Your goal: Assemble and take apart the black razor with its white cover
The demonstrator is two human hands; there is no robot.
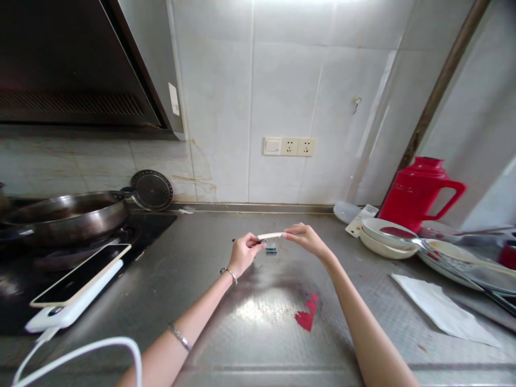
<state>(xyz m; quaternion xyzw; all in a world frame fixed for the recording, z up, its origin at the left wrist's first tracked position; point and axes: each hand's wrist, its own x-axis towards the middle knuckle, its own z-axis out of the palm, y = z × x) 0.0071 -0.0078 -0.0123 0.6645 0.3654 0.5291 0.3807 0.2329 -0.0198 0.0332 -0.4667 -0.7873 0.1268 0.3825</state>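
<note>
Between my two hands is a thin, slightly curved white strip (269, 235), held level above the steel counter; its exact kind I cannot make out. My left hand (243, 253) pinches its left end, and a small dark tip sticks out behind the knuckles. The fingers of my right hand (305, 237) are closed on the right end. A small clear and teal object (271, 250) shows just below the strip, close to the left fingertips; whether it is touched is unclear. Nearer me, a torn piece of red paper (308, 313) lies on the counter (242, 344).
At left, a metal pan (68, 215) sits on the stove, near a phone (83, 274) atop a white power bank (76, 301) with a cable. At right are a red thermos jug (415, 193), stacked bowls (382, 244) and a white napkin (443, 312). Wall sockets (298, 147) are behind.
</note>
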